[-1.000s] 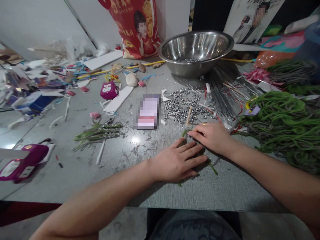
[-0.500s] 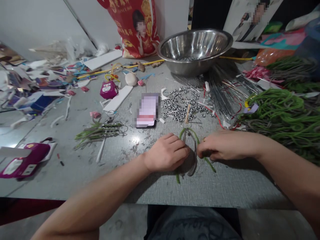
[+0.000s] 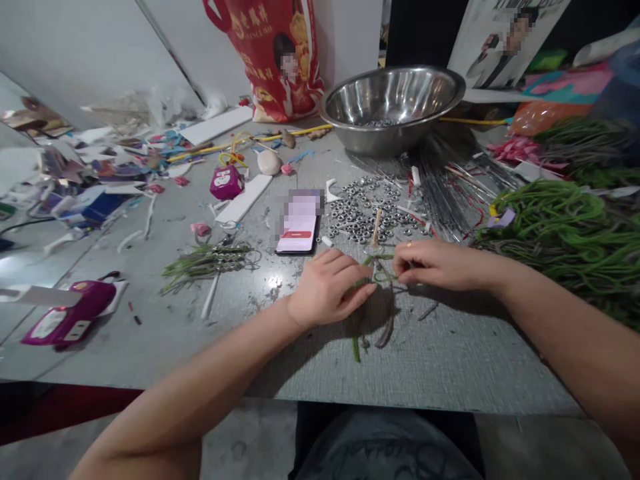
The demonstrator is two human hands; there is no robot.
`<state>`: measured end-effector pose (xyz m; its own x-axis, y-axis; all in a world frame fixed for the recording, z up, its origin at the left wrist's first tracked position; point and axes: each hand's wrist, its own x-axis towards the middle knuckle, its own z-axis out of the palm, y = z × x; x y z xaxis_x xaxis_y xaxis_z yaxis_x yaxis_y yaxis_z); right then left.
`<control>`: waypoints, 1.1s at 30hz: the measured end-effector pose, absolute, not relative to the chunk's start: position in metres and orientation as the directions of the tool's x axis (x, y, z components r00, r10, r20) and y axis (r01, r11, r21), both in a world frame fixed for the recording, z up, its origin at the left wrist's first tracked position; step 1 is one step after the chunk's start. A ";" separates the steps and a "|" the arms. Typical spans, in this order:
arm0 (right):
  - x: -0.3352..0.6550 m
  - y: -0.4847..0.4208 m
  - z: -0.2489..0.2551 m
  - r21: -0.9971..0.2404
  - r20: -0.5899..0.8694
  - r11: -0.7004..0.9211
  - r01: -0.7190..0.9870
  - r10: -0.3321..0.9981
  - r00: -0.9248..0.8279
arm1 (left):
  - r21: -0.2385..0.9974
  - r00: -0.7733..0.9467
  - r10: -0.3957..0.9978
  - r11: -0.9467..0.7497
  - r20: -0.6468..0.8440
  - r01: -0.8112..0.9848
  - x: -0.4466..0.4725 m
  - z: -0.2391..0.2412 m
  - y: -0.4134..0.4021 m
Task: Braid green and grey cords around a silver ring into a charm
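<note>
Red bag (image 3: 270,63) upright at back; phone (image 3: 300,225) lying screen-up.

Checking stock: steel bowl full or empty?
Neither: small metal pieces lie low in the steel bowl, most of its inside bare.

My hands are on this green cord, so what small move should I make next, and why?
Probably ease both hands slightly apart to snug the green cord: it curves in a loose loop between your left hand and right hand, while the grey cord lies below.
</note>
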<state>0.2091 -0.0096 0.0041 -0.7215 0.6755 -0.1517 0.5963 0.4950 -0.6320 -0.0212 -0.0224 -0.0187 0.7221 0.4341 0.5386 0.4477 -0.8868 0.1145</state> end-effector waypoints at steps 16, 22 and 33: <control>0.209 -0.006 0.002 -0.779 -0.130 0.317 0.541 0.763 -0.634 | -0.102 0.709 0.406 -0.825 0.576 0.555 -0.004 -0.029 -0.006; 0.209 -0.005 0.001 -0.792 -0.100 0.311 0.525 0.782 -0.615 | -0.169 0.720 0.357 -0.820 0.595 0.547 -0.008 -0.025 -0.010; 0.185 -0.027 -0.005 -0.891 -0.136 0.123 0.437 0.846 -0.516 | -0.013 0.627 0.486 -0.784 0.609 0.620 -0.005 -0.030 -0.010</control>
